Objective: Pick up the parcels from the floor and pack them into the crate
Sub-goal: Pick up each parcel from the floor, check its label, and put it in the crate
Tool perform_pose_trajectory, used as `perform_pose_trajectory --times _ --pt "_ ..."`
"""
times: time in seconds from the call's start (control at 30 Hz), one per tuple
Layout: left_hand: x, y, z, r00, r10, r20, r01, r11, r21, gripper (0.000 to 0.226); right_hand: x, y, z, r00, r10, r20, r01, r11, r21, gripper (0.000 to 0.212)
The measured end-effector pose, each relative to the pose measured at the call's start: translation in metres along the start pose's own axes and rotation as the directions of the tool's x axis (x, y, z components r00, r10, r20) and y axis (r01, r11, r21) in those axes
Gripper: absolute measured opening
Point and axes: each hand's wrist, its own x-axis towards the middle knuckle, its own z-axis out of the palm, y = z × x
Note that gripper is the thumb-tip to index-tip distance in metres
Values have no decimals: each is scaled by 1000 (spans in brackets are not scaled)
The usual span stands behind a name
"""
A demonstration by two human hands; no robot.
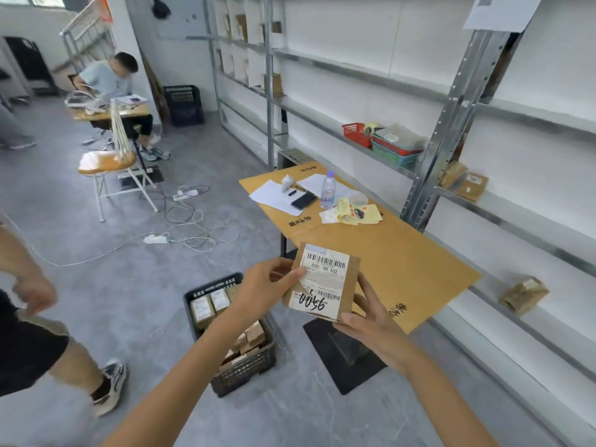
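Observation:
A small brown cardboard parcel (324, 282) with a white barcode label and "0056" written on it is held up in front of me, over the near corner of the table. My left hand (266, 285) grips its left edge, thumb across the label. My right hand (367, 312) holds it from below and the right, fingers curled under it. Below on the floor stands a dark plastic crate (254, 371) holding several similar brown parcels; my left forearm hides part of it.
A cardboard-covered table (396, 253) carries papers, a phone, a water bottle and stickers. Metal shelving (451, 124) along the right wall bears baskets and a few parcels. Another person's leg (64, 359) stands at left. Cables and a stool (109, 166) lie further back, where someone sits.

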Motion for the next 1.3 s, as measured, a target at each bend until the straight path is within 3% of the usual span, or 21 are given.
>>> perform_pose_trajectory --times 0.27,0.63,0.8,1.0,1.3 --pt "27 -38 -55 993 -69 -100 63 996 -60 13 83 -6 41 995 5 99 -6 1000 10 81" --pt "148 -85 -115 986 -152 -64 147 986 -76 15 232 -10 41 990 64 128 -81 989 127 88" --pt "186 -107 -133 984 -171 -42 168 983 -68 22 274 -9 45 990 123 69 -128 988 84 69" --pt "235 -141 -167 987 -156 26 157 987 -18 26 328 -3 64 986 164 -6 -163 985 61 77" --pt "319 -206 -248 964 -117 239 92 989 117 30 414 30 147 949 243 -199 -187 947 261 73"
